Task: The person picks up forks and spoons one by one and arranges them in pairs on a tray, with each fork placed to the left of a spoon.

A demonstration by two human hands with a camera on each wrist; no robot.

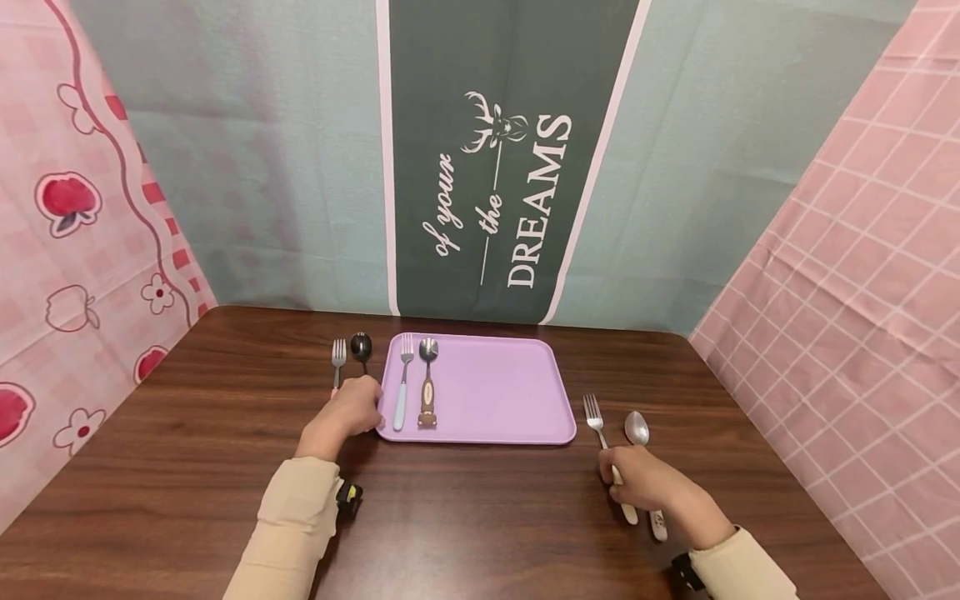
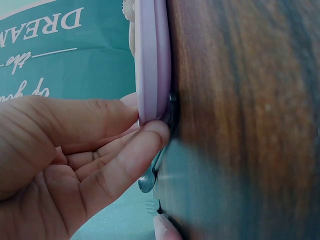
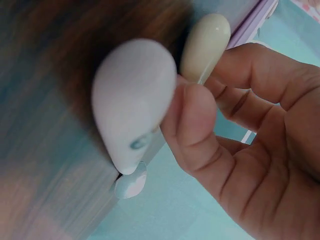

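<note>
My left hand (image 1: 348, 410) pinches the lower left corner of a lilac tray (image 1: 495, 392); in the left wrist view, thumb and fingers meet at the tray's rim (image 2: 150, 75). On the tray lie a blue-handled fork (image 1: 402, 396) and a spoon (image 1: 427, 375) with a brown bear-shaped handle end. To the tray's right, my right hand (image 1: 637, 475) grips a fork by its cream handle (image 1: 628, 510), the tines still low over the table. A spoon (image 1: 637, 427) with a white patterned handle (image 3: 135, 100) lies beside that hand, partly hidden under it.
Left of the tray lie a fork (image 1: 339, 354) with a pinkish handle and a dark spoon (image 1: 362, 346), both partly covered by my left hand. Cloth hangings enclose the brown wooden table (image 1: 465, 517) at the back and sides.
</note>
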